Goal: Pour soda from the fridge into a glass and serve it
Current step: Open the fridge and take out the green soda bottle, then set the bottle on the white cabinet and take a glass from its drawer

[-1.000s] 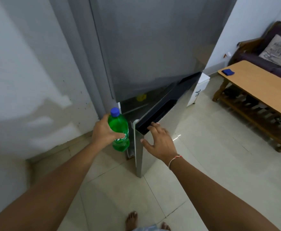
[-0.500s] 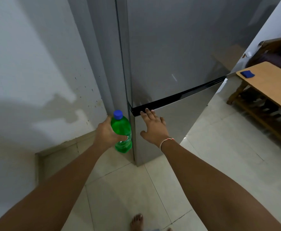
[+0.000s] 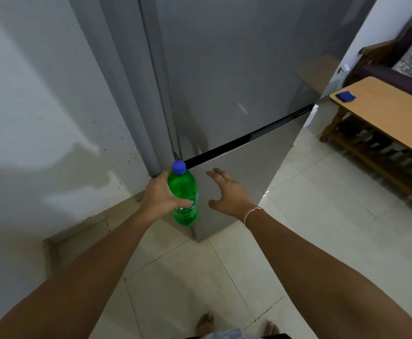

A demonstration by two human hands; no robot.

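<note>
Steel fridge (image 3: 236,69) stands shut on tiled floor (image 3: 322,241).

Head view, downward, near fridge (image 3: 236,94)

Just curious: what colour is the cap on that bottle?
Blue, on a green bottle; the cap shows clearly in the head view.

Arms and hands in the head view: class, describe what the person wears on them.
Both forearms are bare, with no sleeves in view. The right hand has a thin red-and-white thread band around its wrist. The left hand wears nothing visible.
</note>
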